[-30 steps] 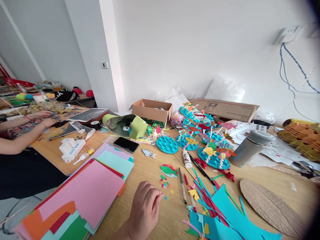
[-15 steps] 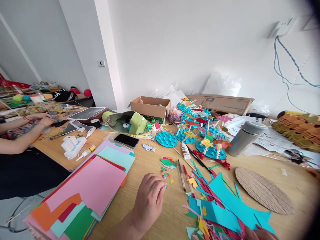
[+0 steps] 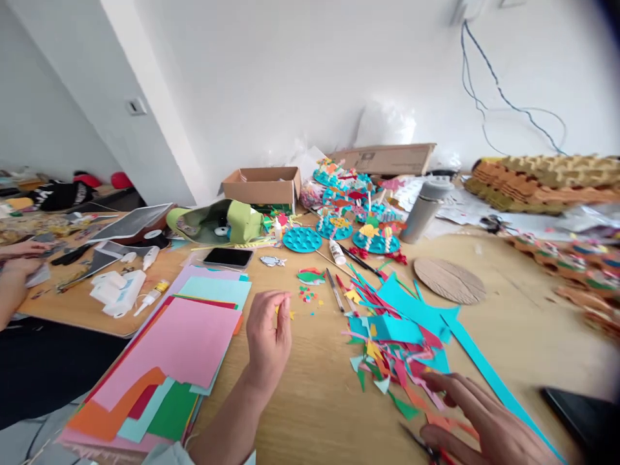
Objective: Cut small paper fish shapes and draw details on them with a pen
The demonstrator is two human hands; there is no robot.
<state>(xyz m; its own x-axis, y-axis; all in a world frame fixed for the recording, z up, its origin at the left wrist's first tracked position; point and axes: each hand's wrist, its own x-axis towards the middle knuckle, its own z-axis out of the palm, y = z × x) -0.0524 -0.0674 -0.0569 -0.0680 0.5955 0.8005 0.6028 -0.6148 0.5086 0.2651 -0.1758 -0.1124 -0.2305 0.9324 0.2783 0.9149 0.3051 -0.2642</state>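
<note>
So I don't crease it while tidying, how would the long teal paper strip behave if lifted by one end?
The long teal paper strip looks like thin card, so it is probably light. Being long and narrow, it would likely droop from the held end. On the smooth wooden table, it may slide easily if pushed.

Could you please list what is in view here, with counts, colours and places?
Cardboard box: one, brown, back by the wall.
Phone: one, black, beyond the card stack.
Card sheets: one stack, pink on top, front left.
Flask: one, grey, back right.
Teal discs: three clear, with paper fish, centre back.
Paper scraps: one heap, mostly teal and red, front right.
Co-worker's hands: two, far left.
Left hand: one, pinching, front centre.
Right hand: one, front right.
</note>
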